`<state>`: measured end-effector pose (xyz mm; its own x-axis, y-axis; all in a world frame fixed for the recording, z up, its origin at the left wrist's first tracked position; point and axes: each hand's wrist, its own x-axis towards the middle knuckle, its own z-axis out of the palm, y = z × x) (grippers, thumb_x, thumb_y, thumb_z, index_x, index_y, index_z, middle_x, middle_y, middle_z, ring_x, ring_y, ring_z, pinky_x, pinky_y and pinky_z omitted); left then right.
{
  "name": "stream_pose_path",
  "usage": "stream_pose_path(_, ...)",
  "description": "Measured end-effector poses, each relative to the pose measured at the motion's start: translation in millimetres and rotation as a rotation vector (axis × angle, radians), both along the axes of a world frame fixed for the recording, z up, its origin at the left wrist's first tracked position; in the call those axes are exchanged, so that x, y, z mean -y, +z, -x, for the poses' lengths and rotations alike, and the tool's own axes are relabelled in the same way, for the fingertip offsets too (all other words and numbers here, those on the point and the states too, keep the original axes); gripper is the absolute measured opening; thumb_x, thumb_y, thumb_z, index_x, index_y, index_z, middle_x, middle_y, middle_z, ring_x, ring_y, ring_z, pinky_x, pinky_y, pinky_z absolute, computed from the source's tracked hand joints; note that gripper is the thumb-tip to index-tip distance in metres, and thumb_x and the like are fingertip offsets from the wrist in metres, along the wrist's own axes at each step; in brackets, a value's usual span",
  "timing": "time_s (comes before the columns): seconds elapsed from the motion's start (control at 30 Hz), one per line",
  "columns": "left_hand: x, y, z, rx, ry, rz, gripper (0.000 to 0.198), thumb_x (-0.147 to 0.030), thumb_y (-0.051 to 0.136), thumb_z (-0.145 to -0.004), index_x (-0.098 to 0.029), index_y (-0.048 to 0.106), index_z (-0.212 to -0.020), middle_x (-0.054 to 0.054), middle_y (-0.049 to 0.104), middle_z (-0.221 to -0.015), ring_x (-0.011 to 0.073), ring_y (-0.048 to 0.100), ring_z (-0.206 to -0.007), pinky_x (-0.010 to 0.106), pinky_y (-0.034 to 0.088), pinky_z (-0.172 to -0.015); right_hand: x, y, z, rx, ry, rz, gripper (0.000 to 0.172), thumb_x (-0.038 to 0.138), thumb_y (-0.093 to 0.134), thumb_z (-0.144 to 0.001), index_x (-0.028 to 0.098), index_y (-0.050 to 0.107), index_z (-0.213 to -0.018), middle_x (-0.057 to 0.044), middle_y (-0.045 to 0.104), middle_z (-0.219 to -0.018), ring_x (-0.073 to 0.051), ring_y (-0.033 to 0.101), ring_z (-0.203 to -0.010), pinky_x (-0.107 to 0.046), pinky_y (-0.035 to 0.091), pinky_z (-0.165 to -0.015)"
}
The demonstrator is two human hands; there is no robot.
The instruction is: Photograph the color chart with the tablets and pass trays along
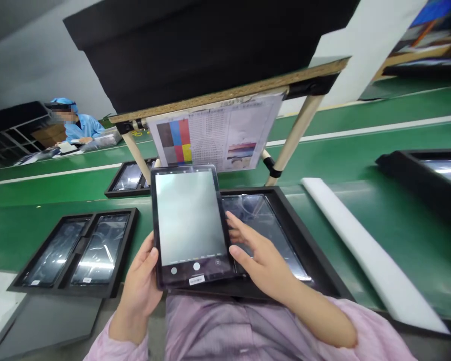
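Tablet, screen lit, held partly over near black tray. Left hand: grip closed on its left edge. Right hand: grip half open beside right edge, contact unclear. Near tray: one panel visible. Left tray: two panels, one per compartment.

Garment: pale pink-lilac cloth, creased, seam lines at front. Left sleeve: pink, ends near wrist. Right sleeve: same pink, loose, ends on forearm. Left hand, right hand: bare.
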<state>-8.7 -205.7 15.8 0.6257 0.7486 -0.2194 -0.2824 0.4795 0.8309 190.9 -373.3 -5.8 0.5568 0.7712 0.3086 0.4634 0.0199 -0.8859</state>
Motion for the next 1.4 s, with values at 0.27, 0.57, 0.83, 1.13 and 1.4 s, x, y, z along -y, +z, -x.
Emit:
stream_pose_path(0.27, -2.0, -21.8, -26.5, 0.166, 0.14, -0.199, 0.04, -0.038, 0.08, -0.079, -0.034, 0.072, -0.118, 0.004, 0.073, -0.122, 0.0206, 0.069, -0.11, 0.033, 0.057, -0.092, -26.1, 14.4, 14.4, -0.711, 0.048, -0.551, 0.05, 0.062, 0.058, -0.093, 0.028, 0.065, -0.129, -0.008, 0.067, -0.129, -0.026, 0.06, -0.124, -0.046, 0.051, -0.107)
stream_pose_path(0.57, 9.2, -41.4, -41.4, -0.266, 0.248, -1.152, 0.12, -0.06, 0.084, -0.065, -0.019, 0.021, -0.158, 0.022, 0.042, -0.146, 0.0386, 0.042, -0.139, 0.056, 0.036, -0.115, -34.8, 17.4, 1.2, -0.877, -0.013, -0.45, 0.049, 0.067, 0.078, -0.074, 0.024, 0.074, -0.099, -0.006, 0.075, -0.102, -0.029, 0.064, -0.118, -0.047, 0.05, -0.107)
stream_pose_path(0.83, 15.8, -39.1, -47.1, -0.474, 0.269, -1.223, 0.126, -0.047, 0.088, -0.064, -0.017, 0.009, -0.158, 0.021, 0.039, -0.134, 0.0409, 0.04, -0.135, 0.063, 0.031, -0.113, -34.0, 5.7, -1.8, -0.786, -0.038, -0.335, 0.056, 0.074, 0.069, -0.077, 0.023, 0.072, -0.1, -0.009, 0.075, -0.106, -0.032, 0.062, -0.121, -0.05, 0.052, -0.105)
stream_pose_path(1.13, 16.4, -44.9, -45.3, -0.494, 0.286, -1.308, 0.132, -0.056, 0.087, -0.064, -0.014, 0.005, -0.158, 0.025, 0.034, -0.14, 0.0425, 0.039, -0.135, 0.063, 0.036, -0.11, -34.0, 7.9, -1.3, -0.748, -0.029, -0.288, 0.063, 0.077, 0.064, -0.078, 0.022, 0.071, -0.107, -0.01, 0.074, -0.11, -0.034, 0.059, -0.126, -0.053, 0.051, -0.105)
stream_pose_path(1.4, 16.6, -40.8, -40.9, -0.269, 0.248, -0.953, 0.113, -0.053, 0.085, -0.068, -0.017, 0.024, -0.155, 0.024, 0.037, -0.15, 0.0384, 0.038, -0.143, 0.055, 0.03, -0.118, -31.1, 4.3, -1.6, -0.748, -0.014, -0.292, 0.063, 0.077, 0.062, -0.081, 0.022, 0.07, -0.109, -0.01, 0.072, -0.116, -0.034, 0.055, -0.131, -0.053, 0.05, -0.107)
